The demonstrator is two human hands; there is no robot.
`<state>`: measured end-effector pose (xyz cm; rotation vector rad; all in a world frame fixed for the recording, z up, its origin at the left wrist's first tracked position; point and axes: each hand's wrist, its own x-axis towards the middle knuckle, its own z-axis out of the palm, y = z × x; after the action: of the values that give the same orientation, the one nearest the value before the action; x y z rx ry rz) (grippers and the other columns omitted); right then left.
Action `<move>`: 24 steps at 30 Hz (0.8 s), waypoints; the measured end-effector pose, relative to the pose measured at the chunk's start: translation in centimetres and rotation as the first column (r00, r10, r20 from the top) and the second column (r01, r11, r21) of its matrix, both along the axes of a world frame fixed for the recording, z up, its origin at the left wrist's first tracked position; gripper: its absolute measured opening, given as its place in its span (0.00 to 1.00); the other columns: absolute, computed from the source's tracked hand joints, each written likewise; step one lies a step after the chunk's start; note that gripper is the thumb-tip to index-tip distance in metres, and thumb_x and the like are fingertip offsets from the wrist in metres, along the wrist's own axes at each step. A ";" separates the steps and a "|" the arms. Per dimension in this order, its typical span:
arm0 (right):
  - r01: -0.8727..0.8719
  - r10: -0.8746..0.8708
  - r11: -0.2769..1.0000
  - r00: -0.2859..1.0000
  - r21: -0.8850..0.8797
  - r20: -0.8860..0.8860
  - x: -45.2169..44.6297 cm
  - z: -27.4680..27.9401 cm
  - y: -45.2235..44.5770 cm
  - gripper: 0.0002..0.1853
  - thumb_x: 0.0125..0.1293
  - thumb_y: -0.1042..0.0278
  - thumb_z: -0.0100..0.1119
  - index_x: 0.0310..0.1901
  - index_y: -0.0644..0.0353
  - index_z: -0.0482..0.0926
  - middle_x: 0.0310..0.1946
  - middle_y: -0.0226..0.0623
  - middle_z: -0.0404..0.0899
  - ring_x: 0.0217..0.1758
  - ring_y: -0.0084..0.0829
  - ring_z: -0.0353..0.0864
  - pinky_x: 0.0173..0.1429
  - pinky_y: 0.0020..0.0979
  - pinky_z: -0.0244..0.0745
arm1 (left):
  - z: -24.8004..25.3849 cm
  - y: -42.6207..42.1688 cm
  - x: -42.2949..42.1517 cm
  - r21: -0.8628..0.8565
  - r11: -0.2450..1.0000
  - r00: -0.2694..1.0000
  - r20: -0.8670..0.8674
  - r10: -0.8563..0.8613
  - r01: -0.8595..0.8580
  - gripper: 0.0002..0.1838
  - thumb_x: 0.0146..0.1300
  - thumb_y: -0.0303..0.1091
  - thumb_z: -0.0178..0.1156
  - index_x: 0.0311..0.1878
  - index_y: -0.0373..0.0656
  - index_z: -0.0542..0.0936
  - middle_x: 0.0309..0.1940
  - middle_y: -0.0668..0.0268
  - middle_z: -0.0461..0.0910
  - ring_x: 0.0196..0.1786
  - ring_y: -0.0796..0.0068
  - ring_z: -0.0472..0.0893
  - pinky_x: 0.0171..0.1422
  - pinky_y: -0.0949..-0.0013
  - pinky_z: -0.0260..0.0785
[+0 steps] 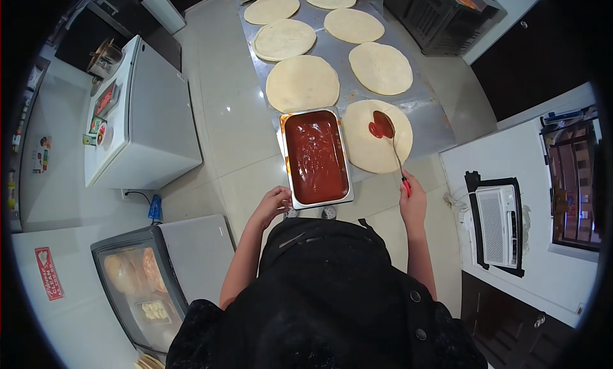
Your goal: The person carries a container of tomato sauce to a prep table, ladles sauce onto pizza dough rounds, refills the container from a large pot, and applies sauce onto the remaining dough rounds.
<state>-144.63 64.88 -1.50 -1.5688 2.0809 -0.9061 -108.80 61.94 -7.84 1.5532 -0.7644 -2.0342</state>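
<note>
The left hand [276, 201], half-curled, meets the sauce tray [322, 203] at seven o'clock, its grip unclear; the right hand [414, 195], arm stretched forward, wraps the ladle [398, 154] at the dough round's [367, 155] five o'clock.

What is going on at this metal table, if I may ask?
A person's right hand holds a red-handled spoon over the nearest dough round, where a patch of red sauce lies. The left hand is at the near left corner of a tray of sauce; whether it has a grip is unclear. The six rounds farther along the table carry no sauce.
</note>
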 end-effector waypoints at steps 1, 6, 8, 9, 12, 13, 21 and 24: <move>-0.003 0.003 1.000 1.000 0.000 0.000 -0.1 -0.1 0.1 0.18 0.60 0.79 0.51 0.52 0.58 0.75 0.41 0.46 0.78 0.43 0.44 0.78 0.47 0.35 0.72 | 0.0 0.1 -0.1 -0.007 1.000 1.000 0.004 0.011 -0.011 0.09 0.65 0.44 0.54 0.39 0.49 0.72 0.29 0.74 0.73 0.34 0.82 0.73 0.44 0.73 0.67; -0.033 0.032 0.999 0.998 -0.012 -0.045 -0.5 -0.3 0.5 0.18 0.60 0.79 0.51 0.52 0.58 0.75 0.39 0.45 0.78 0.41 0.44 0.77 0.45 0.36 0.72 | 0.1 0.6 -0.6 -0.013 0.999 0.999 -0.006 0.033 -0.033 0.09 0.66 0.43 0.52 0.40 0.49 0.72 0.28 0.73 0.73 0.34 0.82 0.73 0.44 0.73 0.67; -0.030 0.026 0.998 0.998 -0.058 -0.057 -0.5 -1.0 0.7 0.18 0.59 0.79 0.51 0.52 0.57 0.75 0.38 0.44 0.78 0.40 0.44 0.77 0.44 0.36 0.72 | 0.2 0.7 -0.7 -0.012 0.999 0.999 -0.014 0.044 -0.044 0.09 0.67 0.43 0.51 0.40 0.48 0.72 0.28 0.73 0.73 0.34 0.81 0.74 0.44 0.72 0.68; -0.025 0.018 0.994 0.997 -0.102 -0.068 -0.4 -1.3 0.8 0.17 0.59 0.79 0.51 0.51 0.57 0.76 0.37 0.43 0.77 0.39 0.44 0.77 0.43 0.37 0.72 | 0.2 0.8 -0.8 -0.012 0.998 0.998 -0.031 0.055 -0.056 0.09 0.67 0.42 0.50 0.39 0.47 0.72 0.28 0.72 0.73 0.34 0.80 0.74 0.45 0.72 0.69; -0.042 0.033 0.996 0.993 -0.074 -0.113 -0.8 -1.3 1.1 0.17 0.59 0.79 0.51 0.51 0.55 0.76 0.34 0.42 0.77 0.37 0.43 0.77 0.41 0.38 0.72 | -0.3 1.0 -1.0 -0.012 0.997 0.995 -0.071 0.075 -0.076 0.10 0.67 0.42 0.49 0.39 0.46 0.72 0.28 0.71 0.72 0.33 0.79 0.74 0.45 0.71 0.71; -0.044 0.035 0.996 0.993 -0.077 -0.114 -0.9 -1.4 1.1 0.17 0.59 0.79 0.51 0.51 0.55 0.76 0.34 0.42 0.77 0.37 0.43 0.77 0.41 0.38 0.72 | -0.6 1.1 -1.0 -0.012 0.996 0.992 -0.092 0.084 -0.086 0.10 0.68 0.41 0.49 0.39 0.46 0.71 0.28 0.71 0.72 0.32 0.79 0.73 0.45 0.71 0.72; -0.022 0.016 0.998 0.995 -0.065 -0.103 -1.0 -2.1 1.1 0.18 0.59 0.79 0.52 0.51 0.55 0.76 0.36 0.44 0.77 0.39 0.45 0.78 0.42 0.38 0.72 | -1.5 1.3 -1.1 -0.043 0.993 0.991 -0.082 0.106 -0.110 0.09 0.69 0.40 0.47 0.40 0.46 0.71 0.30 0.70 0.72 0.36 0.78 0.73 0.48 0.69 0.69; 0.006 -0.009 0.998 0.999 -0.058 -0.052 -0.7 -2.2 1.0 0.18 0.59 0.80 0.51 0.52 0.56 0.76 0.39 0.45 0.78 0.41 0.46 0.78 0.44 0.38 0.73 | -0.8 1.4 -1.9 -0.062 0.986 0.984 -0.093 0.151 -0.157 0.09 0.69 0.41 0.47 0.38 0.46 0.71 0.26 0.73 0.69 0.31 0.81 0.71 0.42 0.72 0.70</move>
<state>-145.31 65.93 -3.71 -1.6317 2.1157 -0.9456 -110.65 63.35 -8.67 1.4280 -0.6531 -1.9293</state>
